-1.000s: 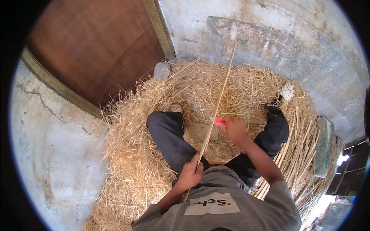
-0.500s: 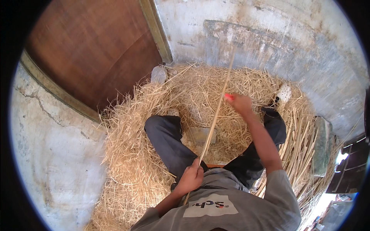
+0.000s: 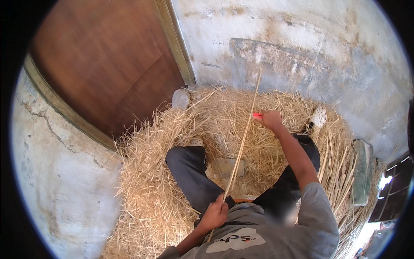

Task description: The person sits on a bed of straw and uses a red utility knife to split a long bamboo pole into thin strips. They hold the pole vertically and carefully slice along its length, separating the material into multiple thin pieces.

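Observation:
A long, thin, straw-coloured stick (image 3: 240, 155) slants from my lap up toward the wall, its far end above the loose straw. My left hand (image 3: 214, 214) is closed round its lower part, close to my shirt, and the near end passes beneath my forearm. Out ahead, my right hand (image 3: 271, 120) grips a small red tool (image 3: 257, 115). The front of that tool meets or nearly meets the stick, well up toward the far end. Whether it has a blade is too small to make out.
Loose straw (image 3: 146, 190) covers the ground around my spread legs. A flat block (image 3: 228, 167) lies between them. More stalks (image 3: 338, 172) are heaped at the right, beside a greenish slab (image 3: 363, 172). A stone (image 3: 180, 99) stands near the brown door (image 3: 108, 64); a stained wall (image 3: 302, 56) curves behind.
The view has tilted a little, so the scene sits lower. My right hand with the red tool has moved slightly toward the stick's far end. My left hand keeps its grip.

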Action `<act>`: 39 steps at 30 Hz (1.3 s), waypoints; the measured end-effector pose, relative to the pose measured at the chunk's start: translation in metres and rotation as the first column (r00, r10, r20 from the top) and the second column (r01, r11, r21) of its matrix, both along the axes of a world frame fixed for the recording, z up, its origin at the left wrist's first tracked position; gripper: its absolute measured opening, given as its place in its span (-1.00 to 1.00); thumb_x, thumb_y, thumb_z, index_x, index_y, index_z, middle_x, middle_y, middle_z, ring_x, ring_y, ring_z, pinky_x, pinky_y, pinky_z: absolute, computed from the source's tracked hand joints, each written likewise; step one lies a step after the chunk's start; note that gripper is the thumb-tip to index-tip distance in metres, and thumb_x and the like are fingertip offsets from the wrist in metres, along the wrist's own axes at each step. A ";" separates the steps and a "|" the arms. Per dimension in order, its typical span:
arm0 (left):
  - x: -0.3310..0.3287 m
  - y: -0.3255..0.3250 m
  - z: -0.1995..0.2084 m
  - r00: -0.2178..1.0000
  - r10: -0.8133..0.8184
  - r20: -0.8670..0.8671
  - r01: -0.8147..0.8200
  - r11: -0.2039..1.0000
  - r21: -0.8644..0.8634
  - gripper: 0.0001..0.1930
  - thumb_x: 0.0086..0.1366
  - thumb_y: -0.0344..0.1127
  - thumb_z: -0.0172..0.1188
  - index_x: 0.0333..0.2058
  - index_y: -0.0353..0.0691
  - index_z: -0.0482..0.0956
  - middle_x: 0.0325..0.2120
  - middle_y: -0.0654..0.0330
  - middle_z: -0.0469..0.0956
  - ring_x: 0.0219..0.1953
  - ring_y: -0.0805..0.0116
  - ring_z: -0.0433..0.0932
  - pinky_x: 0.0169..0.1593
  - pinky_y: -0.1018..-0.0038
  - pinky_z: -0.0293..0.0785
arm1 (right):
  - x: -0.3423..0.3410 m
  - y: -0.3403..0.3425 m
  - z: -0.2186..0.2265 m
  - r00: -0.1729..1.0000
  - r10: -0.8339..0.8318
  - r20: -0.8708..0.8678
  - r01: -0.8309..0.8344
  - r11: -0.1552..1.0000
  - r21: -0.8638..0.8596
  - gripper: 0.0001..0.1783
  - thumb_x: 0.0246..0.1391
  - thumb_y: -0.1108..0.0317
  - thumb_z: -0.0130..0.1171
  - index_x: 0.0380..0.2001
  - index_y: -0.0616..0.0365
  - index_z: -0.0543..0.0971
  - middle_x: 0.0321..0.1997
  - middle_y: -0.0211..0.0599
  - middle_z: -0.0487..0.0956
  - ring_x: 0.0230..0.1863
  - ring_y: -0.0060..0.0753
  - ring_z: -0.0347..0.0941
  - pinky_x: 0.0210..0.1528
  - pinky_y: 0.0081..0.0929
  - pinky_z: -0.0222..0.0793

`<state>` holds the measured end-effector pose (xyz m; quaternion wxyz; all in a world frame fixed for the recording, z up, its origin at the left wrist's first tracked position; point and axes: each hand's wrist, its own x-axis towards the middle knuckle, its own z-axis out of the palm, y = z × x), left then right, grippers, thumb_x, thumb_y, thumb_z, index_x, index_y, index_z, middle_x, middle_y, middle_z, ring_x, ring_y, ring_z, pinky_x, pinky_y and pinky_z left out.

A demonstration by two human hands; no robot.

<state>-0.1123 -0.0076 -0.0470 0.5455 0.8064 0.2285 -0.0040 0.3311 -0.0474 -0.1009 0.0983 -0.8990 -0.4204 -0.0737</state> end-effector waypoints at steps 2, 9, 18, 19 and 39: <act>-0.001 0.001 -0.001 1.000 -0.001 -0.014 0.001 1.000 -0.029 -0.60 0.26 -0.47 -0.09 0.09 -0.29 0.27 -0.59 -0.12 0.42 -0.50 -0.05 0.52 -0.36 0.21 0.41 | -0.002 0.003 -0.007 0.993 -0.050 -0.104 0.047 0.998 -0.029 -0.21 0.11 -0.44 -0.19 -0.43 0.16 0.59 -0.62 -0.03 0.55 -0.45 0.00 0.56 -0.42 -0.09 0.44; -0.015 0.010 -0.012 0.999 0.025 0.028 -0.023 0.996 -0.085 -0.60 0.28 -0.52 -0.10 0.11 -0.23 0.33 -0.64 0.24 0.30 -0.59 0.50 0.32 -0.47 0.50 0.28 | 0.001 -0.011 -0.015 0.308 0.024 -0.951 -0.011 1.000 0.021 -0.07 0.09 -0.56 -0.41 -0.78 0.13 0.37 -0.83 -0.28 0.26 -0.78 -0.36 0.22 -0.55 -0.27 0.30; -0.010 0.010 -0.023 0.994 0.065 0.086 -0.042 0.968 -0.249 -0.61 0.28 -0.57 -0.10 0.09 -0.24 0.39 -0.55 0.38 0.29 -0.52 0.61 0.24 -0.42 0.62 0.23 | -0.066 -0.032 -0.016 0.931 0.024 -0.364 0.050 0.980 0.192 -0.27 0.13 -0.40 -0.08 -0.55 0.15 0.43 -0.74 -0.28 0.31 -0.71 -0.37 0.29 -0.58 -0.41 0.26; -0.009 0.010 -0.023 0.994 0.071 0.082 -0.047 0.961 -0.272 -0.61 0.28 -0.56 -0.10 0.08 -0.23 0.40 -0.53 0.37 0.29 -0.48 0.60 0.25 -0.38 0.62 0.24 | -0.079 -0.035 -0.012 0.928 0.013 -0.371 0.076 0.971 0.225 -0.37 0.11 -0.31 0.01 -0.34 0.14 0.43 -0.65 -0.23 0.40 -0.63 -0.27 0.38 -0.52 -0.34 0.31; -0.016 0.003 -0.015 0.984 0.046 0.173 0.029 0.913 -0.408 -0.57 0.24 -0.61 -0.17 0.09 -0.31 0.37 -0.57 0.41 0.22 -0.51 0.63 0.17 -0.39 0.66 0.16 | -0.062 -0.003 0.057 0.982 0.176 0.067 -0.160 0.591 0.791 -0.67 -0.02 0.49 0.18 -0.11 0.07 0.51 -0.33 -0.21 0.59 -0.46 -0.19 0.54 -0.43 -0.35 0.44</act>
